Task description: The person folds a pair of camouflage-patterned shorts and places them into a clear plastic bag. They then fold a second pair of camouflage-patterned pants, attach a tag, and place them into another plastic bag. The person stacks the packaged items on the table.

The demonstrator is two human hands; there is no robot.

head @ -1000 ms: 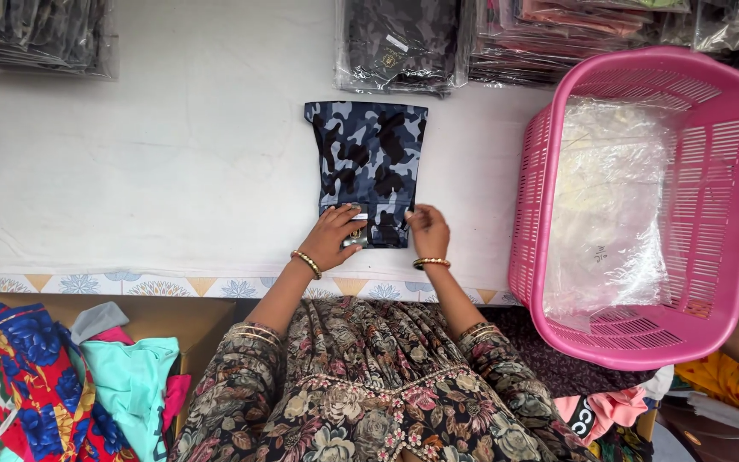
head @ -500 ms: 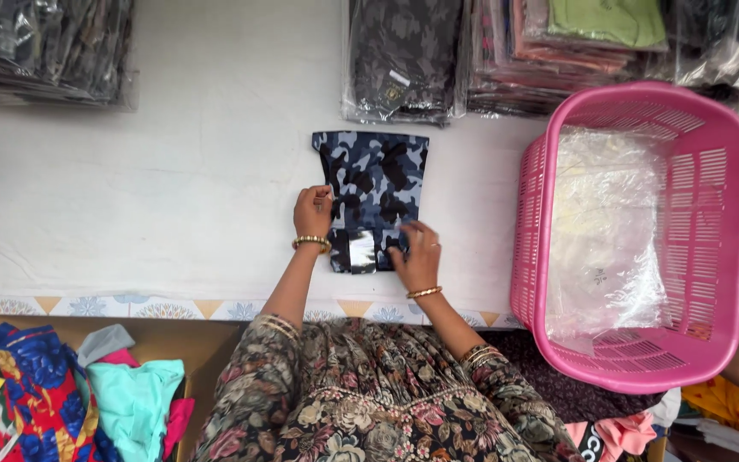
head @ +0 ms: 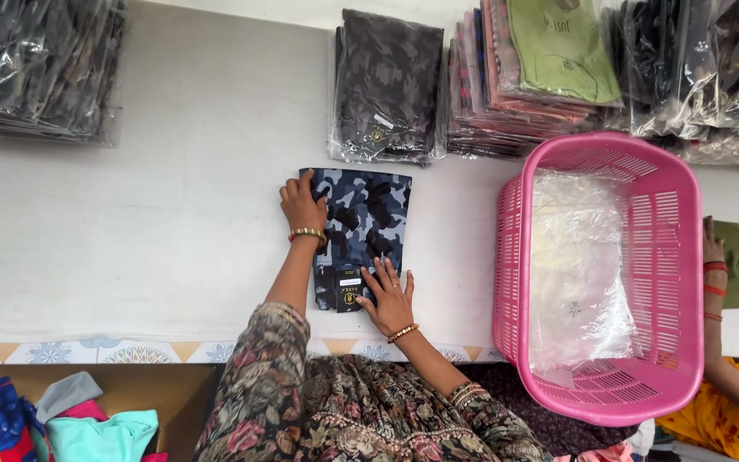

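Hands flat, nothing clenched: left hand [head: 302, 205] presses the upper-left corner of the folded camouflage garment [head: 363, 231], right hand [head: 389, 298] holds down its lower edge by the black tag [head: 349, 289]. Garment lies mid-frame on the white table [head: 147, 222]. Looks like fold-smoothing; bagging likely wants a sleeve from the pink basket [head: 596, 274] at right.

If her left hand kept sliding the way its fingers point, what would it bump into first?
Probably the clear-wrapped stack of grey camouflage garments beyond the folded blue camouflage cloth; the left hand points up the table.
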